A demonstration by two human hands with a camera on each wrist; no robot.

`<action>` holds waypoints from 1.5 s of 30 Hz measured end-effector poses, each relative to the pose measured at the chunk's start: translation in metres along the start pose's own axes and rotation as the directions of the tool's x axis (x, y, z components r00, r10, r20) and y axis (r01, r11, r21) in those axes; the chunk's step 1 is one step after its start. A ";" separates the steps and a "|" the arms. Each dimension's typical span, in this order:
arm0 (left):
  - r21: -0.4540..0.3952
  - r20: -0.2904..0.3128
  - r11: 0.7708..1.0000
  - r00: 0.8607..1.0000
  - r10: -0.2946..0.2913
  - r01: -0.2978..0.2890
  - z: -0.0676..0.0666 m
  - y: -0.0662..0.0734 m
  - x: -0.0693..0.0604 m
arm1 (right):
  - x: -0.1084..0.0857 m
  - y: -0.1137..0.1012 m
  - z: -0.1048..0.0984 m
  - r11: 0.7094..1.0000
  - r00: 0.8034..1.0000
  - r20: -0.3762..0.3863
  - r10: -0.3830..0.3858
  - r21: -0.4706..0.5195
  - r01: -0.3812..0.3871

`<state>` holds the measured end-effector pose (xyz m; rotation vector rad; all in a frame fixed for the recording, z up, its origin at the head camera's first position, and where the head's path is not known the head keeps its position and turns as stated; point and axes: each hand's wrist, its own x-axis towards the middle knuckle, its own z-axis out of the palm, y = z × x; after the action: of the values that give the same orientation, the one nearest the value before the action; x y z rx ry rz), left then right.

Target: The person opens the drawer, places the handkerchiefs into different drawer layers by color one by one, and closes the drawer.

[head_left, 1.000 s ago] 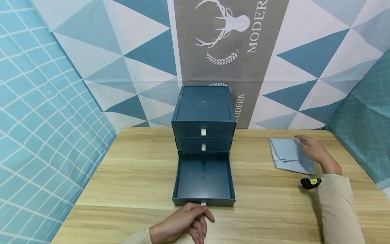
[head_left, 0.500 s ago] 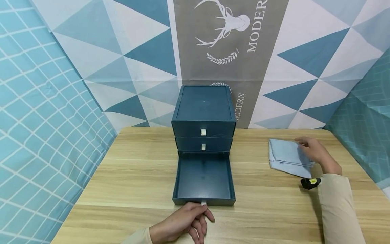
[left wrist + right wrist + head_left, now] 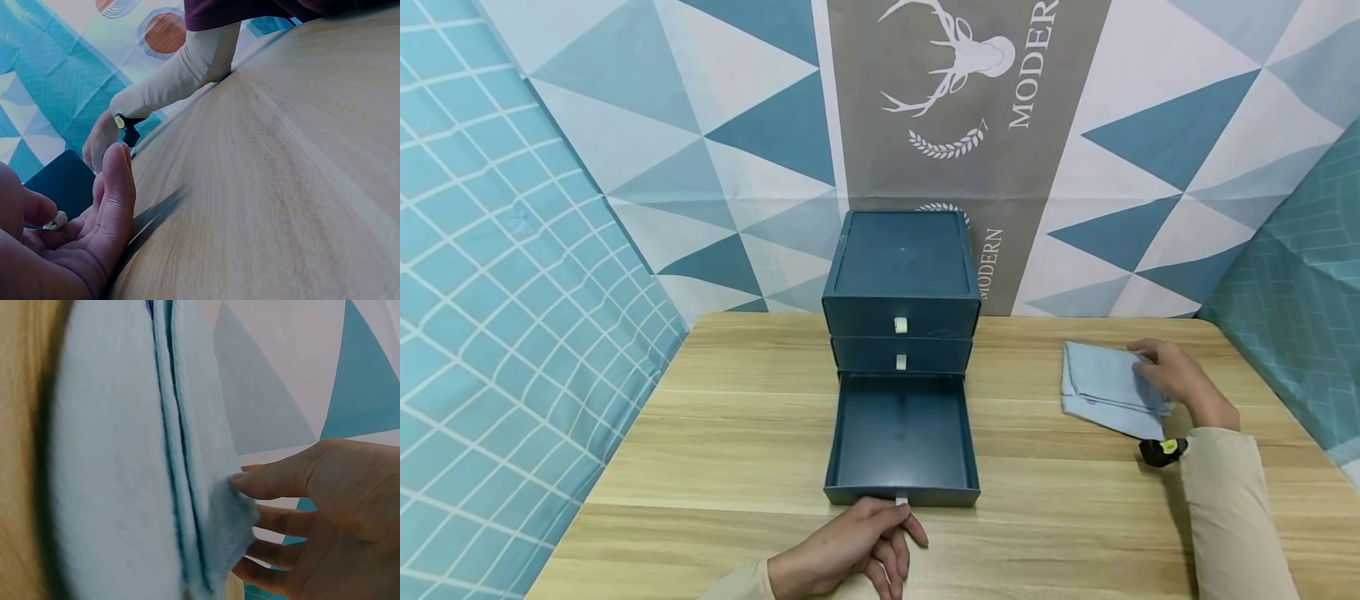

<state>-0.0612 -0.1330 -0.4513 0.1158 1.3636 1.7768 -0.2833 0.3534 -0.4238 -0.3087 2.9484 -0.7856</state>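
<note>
The dark blue drawer unit [image 3: 901,254] stands at the back middle of the table, its bottom drawer [image 3: 902,497] pulled out with nothing inside. My left hand [image 3: 853,546] pinches that drawer's small white pull tab [image 3: 57,220] between thumb and finger, the other fingers loosely bent. At the right side lies a folded light blue cloth [image 3: 1101,379]. My right hand [image 3: 1183,383] holds the cloth by its right edge. In the right wrist view the thumb lies on the near face of the cloth and the fingers reach behind it.
Two upper drawers with white tabs [image 3: 901,325] are closed. A black wrist camera [image 3: 1163,451] sits at the right sleeve. Patterned fabric [image 3: 775,167] covers the wall behind the wood-grain table [image 3: 737,417], and blue sheets flank both sides.
The cloth has turned slightly, its near right corner shifting a little left. My right hand has shifted slightly with it. The left hand and drawer have stayed still.
</note>
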 end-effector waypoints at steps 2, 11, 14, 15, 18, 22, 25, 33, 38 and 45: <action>-0.001 0.002 1.000 1.000 0.001 -0.001 0.000 0.000 0.000 | 0.001 0.000 -0.001 1.000 1.000 -0.001 0.005 -0.017 -0.005; -0.005 0.010 1.000 1.000 0.013 -0.013 -0.001 0.000 0.000 | 0.006 -0.002 -0.006 0.997 0.999 -0.038 0.016 -0.081 -0.019; -0.004 0.007 1.000 1.000 0.008 -0.008 -0.001 0.001 0.000 | 0.004 -0.006 -0.009 0.996 0.999 -0.041 0.012 -0.085 -0.016; -0.004 0.005 1.000 1.000 0.006 -0.005 -0.001 0.001 -0.001 | 0.004 -0.008 -0.010 0.996 0.999 -0.044 0.004 -0.089 -0.008; -0.006 -0.001 1.000 1.000 0.002 -0.002 -0.001 0.002 -0.001 | 0.001 -0.013 -0.012 0.995 0.998 -0.059 -0.030 -0.101 0.024; -0.007 -0.005 1.000 1.000 0.005 -0.005 -0.001 0.001 -0.002 | -0.001 -0.020 -0.016 0.992 0.994 -0.077 -0.075 -0.103 0.066; -0.007 -0.002 1.000 1.000 0.005 -0.005 -0.001 0.000 -0.001 | -0.004 -0.026 -0.020 0.993 0.992 -0.087 -0.088 -0.091 0.080; -0.002 0.000 1.000 1.000 -0.009 0.009 -0.001 0.000 0.000 | -0.015 -0.051 -0.033 0.989 0.978 -0.158 -0.135 -0.087 0.123; -0.003 -0.002 1.000 1.000 -0.010 0.010 0.000 0.000 0.000 | -0.021 -0.067 -0.037 0.986 0.963 -0.224 -0.148 -0.114 0.125; -0.004 -0.003 1.000 1.000 -0.006 0.006 0.000 0.001 -0.001 | -0.021 -0.088 -0.039 0.975 0.937 -0.281 -0.208 -0.132 0.177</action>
<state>-0.0613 -0.1337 -0.4507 0.1073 1.3607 1.7755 -0.2524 0.3016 -0.3457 -0.5401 3.2855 -0.7578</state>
